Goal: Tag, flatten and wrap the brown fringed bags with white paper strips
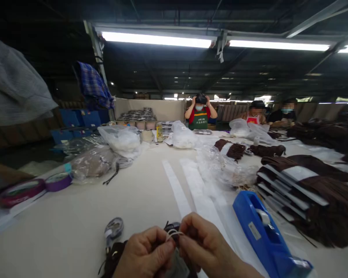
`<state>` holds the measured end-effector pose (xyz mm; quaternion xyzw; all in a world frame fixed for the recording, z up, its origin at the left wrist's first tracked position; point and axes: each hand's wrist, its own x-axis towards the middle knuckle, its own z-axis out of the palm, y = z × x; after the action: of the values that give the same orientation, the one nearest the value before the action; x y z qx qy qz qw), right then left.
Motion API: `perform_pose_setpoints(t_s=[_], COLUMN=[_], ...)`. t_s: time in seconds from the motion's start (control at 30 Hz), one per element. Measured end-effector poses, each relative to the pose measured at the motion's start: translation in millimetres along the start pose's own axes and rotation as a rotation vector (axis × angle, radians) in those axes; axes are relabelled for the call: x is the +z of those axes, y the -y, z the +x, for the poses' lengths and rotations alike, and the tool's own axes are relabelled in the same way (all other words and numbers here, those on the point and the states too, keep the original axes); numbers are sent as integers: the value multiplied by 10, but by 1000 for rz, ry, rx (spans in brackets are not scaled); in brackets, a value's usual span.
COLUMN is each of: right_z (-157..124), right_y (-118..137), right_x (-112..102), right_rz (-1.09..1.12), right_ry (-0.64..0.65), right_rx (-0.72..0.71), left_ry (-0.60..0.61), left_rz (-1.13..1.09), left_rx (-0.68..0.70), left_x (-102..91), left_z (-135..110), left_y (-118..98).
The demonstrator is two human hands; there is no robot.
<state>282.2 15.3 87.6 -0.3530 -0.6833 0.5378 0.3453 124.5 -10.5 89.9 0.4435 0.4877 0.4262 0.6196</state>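
Note:
Close to the table's near edge, my left hand (150, 253) and my right hand (203, 247) face each other, both closed in a pinch. A thin white string (173, 232) loops between their fingertips. Beneath and behind the hands lies a dark brown bundle (115, 256), mostly covered by them. A dark, shiny rounded piece (174, 227) shows just behind the string; its kind is unclear. Left of my left hand, a small clear round item (114, 227) with a pale band rests on the table.
A blue tape dispenser (259, 233) stands right of my hands, beside stacked brown bundles (304, 189) with white bands. White paper strips (176, 189) run up the table. Purple tape rolls (58, 182) and plastic bags (92, 162) lie left. Several people (201, 116) are across the table.

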Motion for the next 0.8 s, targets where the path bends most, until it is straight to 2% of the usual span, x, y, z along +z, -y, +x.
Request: perform_pose_setpoints(t_s=[0.07, 0.2, 0.27, 0.37, 0.43, 0.5, 0.57, 0.63, 0.73, 0.8], right_z=[33, 119, 155, 190, 202, 216, 239, 281, 389, 488], right_y=[-13, -90, -175, -300, -327, -290, -210, -124, -49, -50], right_x=[50, 157, 205, 236, 248, 288, 379, 509, 706, 792], right_rz=[-174, -614, -670, -658, -676, -710, -674, -515, -148, 57], right_ry=[45, 43, 59, 65, 83, 94, 86, 112, 192, 178], right_rx=[-75, -302, -332, -297, -261, -266, -320, -314, -132, -17], left_ry=[-19, -50, -60, -96, -119, -83, -18, 31, 24, -16], left_rz=[36, 154, 251, 408, 551, 723, 878, 957, 940, 860], left_rx=[-31, -97, -124, -152, -171, -171, -124, -62, -15, -29], left_x=[-155, -416, -514, -620, -653, -654, -634, -618, -655, -736], left_z=[-70, -203, -244, -283, -306, -325, -332, -319, -264, -212], left_y=[-51, -234, -328, -415, -433, -430, -424, -431, -473, -498])
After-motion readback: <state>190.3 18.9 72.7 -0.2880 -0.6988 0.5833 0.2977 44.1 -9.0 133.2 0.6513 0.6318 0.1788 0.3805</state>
